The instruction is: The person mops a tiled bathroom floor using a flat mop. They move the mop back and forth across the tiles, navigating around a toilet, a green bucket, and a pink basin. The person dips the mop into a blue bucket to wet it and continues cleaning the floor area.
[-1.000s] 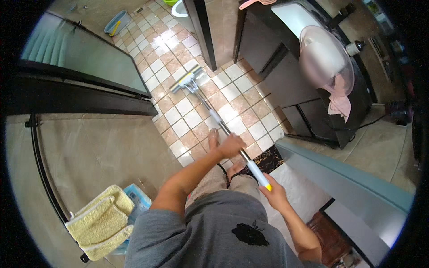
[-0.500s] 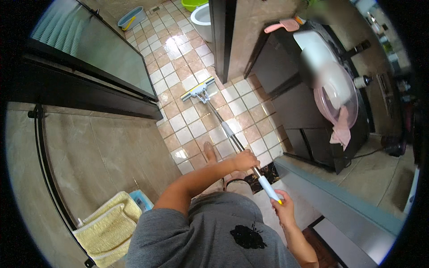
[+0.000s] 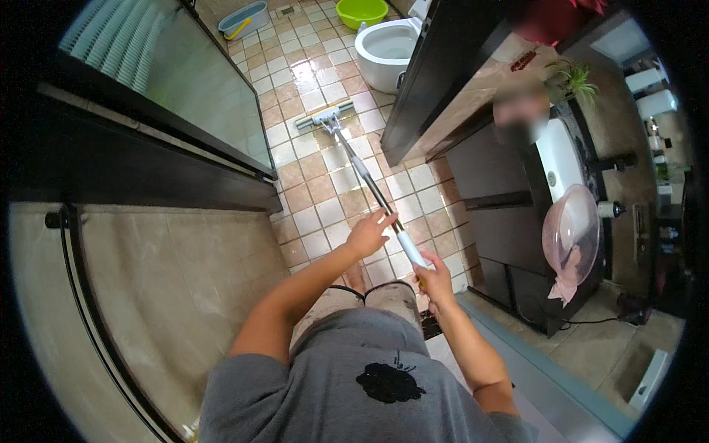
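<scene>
A sponge mop [image 3: 377, 193] slants across the view, its wide flat head [image 3: 325, 117] lying on the tiled floor. My right hand [image 3: 433, 277] is closed around the light-coloured grip at the handle's near end. Further up, my left hand [image 3: 371, 235] is at the metal pole just above that grip, its fingertips curled loosely over it. Part of the left fingers is hidden by the pole and the hand itself.
Beyond the mop stand a white toilet [image 3: 389, 52], a green basin [image 3: 362, 12] and a blue-grey bucket [image 3: 244, 21]. A dark door [image 3: 425, 88] borders the toilet. On the right, a dark vanity [image 3: 484, 207] carries a sink [image 3: 559, 159] and a translucent pink basin [image 3: 572, 229].
The mop head has been pushed farther away across the floor. Both my hands have moved forward and left with the handle, and my left hand's grip looks looser.
</scene>
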The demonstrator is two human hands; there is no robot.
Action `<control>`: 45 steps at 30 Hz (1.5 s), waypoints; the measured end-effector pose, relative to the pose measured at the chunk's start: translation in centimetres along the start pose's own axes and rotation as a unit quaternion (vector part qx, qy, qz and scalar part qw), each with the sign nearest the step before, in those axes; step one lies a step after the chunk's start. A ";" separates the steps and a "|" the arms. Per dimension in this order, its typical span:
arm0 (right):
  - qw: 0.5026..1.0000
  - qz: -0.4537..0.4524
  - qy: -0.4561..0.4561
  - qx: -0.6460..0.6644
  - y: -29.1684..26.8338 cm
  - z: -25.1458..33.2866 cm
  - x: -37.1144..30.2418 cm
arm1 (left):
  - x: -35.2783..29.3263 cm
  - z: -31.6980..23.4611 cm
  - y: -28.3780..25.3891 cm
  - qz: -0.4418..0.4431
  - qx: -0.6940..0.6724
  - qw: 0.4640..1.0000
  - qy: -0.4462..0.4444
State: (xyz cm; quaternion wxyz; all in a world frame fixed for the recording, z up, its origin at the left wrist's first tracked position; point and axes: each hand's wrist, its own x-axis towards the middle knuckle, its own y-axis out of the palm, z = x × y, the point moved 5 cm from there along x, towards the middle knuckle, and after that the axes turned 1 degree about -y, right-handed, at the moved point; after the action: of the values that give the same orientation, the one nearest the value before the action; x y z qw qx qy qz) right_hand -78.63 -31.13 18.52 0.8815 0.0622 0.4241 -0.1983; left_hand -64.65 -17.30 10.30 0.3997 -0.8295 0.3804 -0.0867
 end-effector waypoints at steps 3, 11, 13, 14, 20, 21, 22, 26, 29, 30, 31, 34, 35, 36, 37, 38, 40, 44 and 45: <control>1.000 0.012 -0.006 0.008 4.2 3.9 4.1 | 0.3 3.1 -3.2 -0.030 -0.037 0.997 -0.055; 0.998 0.054 -0.012 0.041 14.2 16.0 16.4 | 4.3 12.8 -10.5 -0.095 -0.077 0.985 -0.123; 0.997 0.057 -0.013 0.043 17.0 19.2 19.7 | 5.9 15.5 -12.9 -0.077 -0.099 0.982 -0.138; 0.997 0.067 -0.014 0.043 19.0 21.0 21.7 | 6.2 17.7 -13.7 -0.081 -0.096 0.979 -0.159; 0.997 0.067 -0.011 0.042 28.4 29.9 32.1 | 10.6 27.0 -19.9 -0.137 -0.080 0.968 -0.195; 0.997 0.061 -0.007 0.046 30.2 31.2 33.3 | 11.5 27.9 -21.1 -0.138 -0.110 0.960 -0.217; 0.997 0.064 -0.018 0.032 31.8 32.6 34.4 | 12.3 28.8 -22.3 -0.138 -0.140 0.951 -0.239; 0.996 0.072 -0.016 0.047 39.2 38.4 37.5 | 14.9 32.8 -25.8 -0.142 -0.159 0.939 -0.270; 0.996 0.078 -0.017 0.050 43.8 41.9 40.0 | 17.2 36.1 -28.6 -0.109 -0.157 0.941 -0.278; 0.995 0.077 -0.022 0.058 45.4 43.0 40.9 | 17.8 37.8 -29.5 -0.097 -0.162 0.941 -0.280; 0.995 0.075 -0.028 0.067 46.8 44.1 41.9 | 18.7 39.4 -30.4 -0.083 -0.167 0.941 -0.281; 0.995 0.072 -0.019 0.067 51.0 46.7 44.2 | 21.3 44.5 -33.9 -0.091 -0.165 0.940 -0.286; 0.996 0.065 -0.016 0.066 51.9 47.6 45.2 | 22.6 45.7 -35.6 -0.099 -0.162 0.941 -0.280; 0.996 0.058 -0.014 0.066 52.8 48.4 46.1 | 23.6 46.6 -36.7 -0.095 -0.182 0.936 -0.287; 0.996 0.051 -0.012 0.065 53.6 49.5 47.2 | 25.1 47.7 -38.3 -0.086 -0.167 0.942 -0.278; 0.997 0.050 -0.012 0.055 54.6 50.6 47.4 | 26.1 48.7 -39.8 -0.072 -0.153 0.946 -0.276; 0.996 0.046 -0.017 0.076 56.8 52.7 48.6 | 28.4 51.6 -42.5 -0.067 -0.135 0.952 -0.265; 0.995 0.038 -0.014 0.088 59.4 55.9 51.9 | 33.2 54.4 -47.0 -0.083 -0.140 0.950 -0.266; 0.996 0.039 -0.013 0.084 60.0 56.8 53.1 | 34.1 55.3 -47.5 -0.082 -0.142 0.951 -0.261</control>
State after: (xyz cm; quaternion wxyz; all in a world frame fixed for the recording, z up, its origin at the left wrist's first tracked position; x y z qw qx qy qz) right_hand 16.42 -7.82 9.98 0.8856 0.1502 0.3914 -0.1997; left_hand 10.55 10.41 2.69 0.3549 -0.8996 0.2018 0.1551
